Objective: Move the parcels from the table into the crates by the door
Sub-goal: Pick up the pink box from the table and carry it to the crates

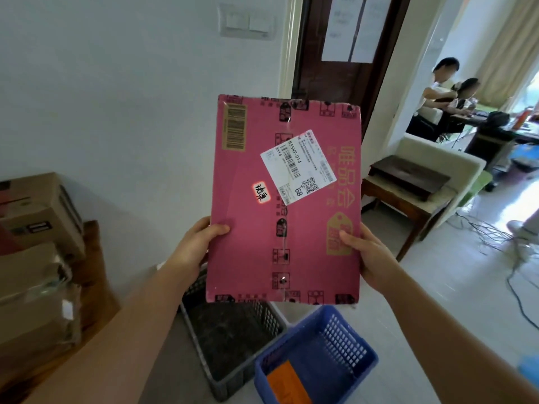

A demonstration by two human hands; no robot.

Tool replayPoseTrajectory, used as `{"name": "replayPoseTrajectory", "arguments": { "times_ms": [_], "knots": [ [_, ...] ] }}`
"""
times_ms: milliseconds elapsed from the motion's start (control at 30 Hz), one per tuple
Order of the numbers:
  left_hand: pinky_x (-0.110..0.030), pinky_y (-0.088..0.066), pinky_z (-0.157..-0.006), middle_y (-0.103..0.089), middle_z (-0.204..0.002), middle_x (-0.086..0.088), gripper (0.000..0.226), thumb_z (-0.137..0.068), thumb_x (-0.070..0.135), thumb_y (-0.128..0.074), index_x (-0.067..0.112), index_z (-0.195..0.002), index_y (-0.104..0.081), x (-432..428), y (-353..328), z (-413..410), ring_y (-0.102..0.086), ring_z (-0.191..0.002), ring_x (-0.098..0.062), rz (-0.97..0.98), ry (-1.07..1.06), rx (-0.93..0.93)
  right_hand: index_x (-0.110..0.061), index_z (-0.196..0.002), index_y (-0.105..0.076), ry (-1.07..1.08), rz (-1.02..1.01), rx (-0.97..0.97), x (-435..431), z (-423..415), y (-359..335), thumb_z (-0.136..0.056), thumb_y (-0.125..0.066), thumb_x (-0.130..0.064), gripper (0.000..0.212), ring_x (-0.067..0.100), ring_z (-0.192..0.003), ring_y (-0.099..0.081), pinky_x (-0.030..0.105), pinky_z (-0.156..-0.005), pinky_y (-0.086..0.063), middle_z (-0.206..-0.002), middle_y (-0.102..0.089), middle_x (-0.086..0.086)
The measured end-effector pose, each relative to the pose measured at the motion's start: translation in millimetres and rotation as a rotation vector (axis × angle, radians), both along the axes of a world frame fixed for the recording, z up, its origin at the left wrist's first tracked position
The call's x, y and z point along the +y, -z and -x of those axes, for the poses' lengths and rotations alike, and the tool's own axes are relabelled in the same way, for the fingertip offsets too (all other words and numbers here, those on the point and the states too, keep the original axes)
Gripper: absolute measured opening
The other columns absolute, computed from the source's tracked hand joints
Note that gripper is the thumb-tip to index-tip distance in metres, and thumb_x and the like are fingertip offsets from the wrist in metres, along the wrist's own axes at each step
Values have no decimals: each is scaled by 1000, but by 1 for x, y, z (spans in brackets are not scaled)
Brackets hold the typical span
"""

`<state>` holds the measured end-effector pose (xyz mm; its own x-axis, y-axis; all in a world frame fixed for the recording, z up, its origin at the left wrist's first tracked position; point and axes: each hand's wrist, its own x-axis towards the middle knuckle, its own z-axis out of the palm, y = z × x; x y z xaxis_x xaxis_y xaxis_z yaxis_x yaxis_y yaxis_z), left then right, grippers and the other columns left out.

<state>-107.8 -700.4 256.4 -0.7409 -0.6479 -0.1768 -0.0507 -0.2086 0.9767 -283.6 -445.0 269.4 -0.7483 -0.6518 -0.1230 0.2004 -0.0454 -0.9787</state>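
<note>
A flat pink cardboard parcel (250,217) with a white shipping label is held upright in front of me. My left hand (194,243) grips its lower left edge and my right hand (370,255) grips its lower right edge. Below it on the floor stand a dark grey crate (204,342), partly hidden by the parcel, and a blue crate (347,325) holding an orange packet (287,383). Several brown cardboard parcels (38,252) are stacked on the wooden table (97,275) at the left.
A dark wooden door (335,77) stands open behind the parcel. To the right are a low wooden side table (405,205), a white armchair (449,158), loose cables on the tiled floor (495,237), and two people seated at a desk (446,94).
</note>
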Motion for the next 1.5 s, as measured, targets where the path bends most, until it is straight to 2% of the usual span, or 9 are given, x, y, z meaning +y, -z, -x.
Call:
{"name": "replayPoseTrajectory", "arguments": {
  "times_ms": [200,533,667,800,900,967,1167,1300,1500],
  "knots": [
    [-35,-50,-72,-73,-96,2,24,-81,22,-64,29,-104,-63,-22,26,40,-68,-89,-20,-55,-17,-32,-25,-125,-55,5,-15,-76,-27,44,18,-87,-57,-8,41,26,-96,-69,40,-74,-56,-106,-72,6],
    [-39,-51,-80,-70,-101,-5,20,-83,18,-62,25,-102,-61,-24,66,132,-65,-94,-25,-116,-124,-101,-24,-128,-54,-77,-37,-195,-47,154,62,-77,-63,-13,52,27,-93,-71,39,-68,-57,-106,-72,9],
    [-30,-51,-65,-72,-88,-2,16,-85,16,-62,22,-100,-62,-12,83,199,-68,-77,-17,-144,-226,-88,-24,-123,-59,-74,-70,-196,-56,231,80,-88,-58,-10,37,27,-92,-71,42,-71,-58,-105,-73,10],
    [-30,-51,-68,-72,-98,-1,21,-87,19,-63,24,-107,-62,3,117,264,-68,-86,-18,-215,-249,-98,-29,-118,-62,-89,-146,-160,-64,311,105,-91,-57,-11,33,30,-95,-70,49,-80,-56,-104,-73,9],
    [-23,-54,-59,-75,-87,3,16,-88,20,-62,25,-103,-63,13,152,297,-71,-76,-12,-285,-262,-108,-36,-109,-66,-103,-230,-109,-70,356,136,-91,-59,-14,29,29,-93,-70,51,-84,-54,-102,-74,8],
    [-21,-53,-56,-75,-85,5,14,-88,21,-61,25,-102,-64,15,181,313,-71,-74,-9,-308,-265,-130,-37,-108,-66,-116,-281,-87,-78,379,164,-91,-59,-16,27,30,-94,-70,54,-87,-53,-101,-74,8],
    [-32,-50,-77,-72,-101,4,21,-86,30,-63,31,-107,-63,-6,276,339,-67,-93,-15,-321,-250,-221,-25,-115,-65,-147,-385,-101,-111,415,272,-93,-57,-16,25,36,-96,-68,59,-86,-51,-106,-71,16],
    [-38,-46,-93,-69,-110,3,39,-79,36,-67,31,-117,-60,-20,350,348,-63,-102,-16,-330,-213,-289,-20,-120,-62,-154,-441,-77,-128,431,352,-93,-57,-15,28,36,-95,-68,57,-89,-51,-103,-72,13],
    [-23,-48,-78,-68,-103,5,37,-85,24,-66,23,-122,-58,-28,453,359,-63,-93,-8,-342,-280,-361,-25,-111,-66,-157,-518,-75,-141,441,460,-94,-57,-17,21,27,-83,-71,47,-80,-56,-91,-75,4]
  ]
}}
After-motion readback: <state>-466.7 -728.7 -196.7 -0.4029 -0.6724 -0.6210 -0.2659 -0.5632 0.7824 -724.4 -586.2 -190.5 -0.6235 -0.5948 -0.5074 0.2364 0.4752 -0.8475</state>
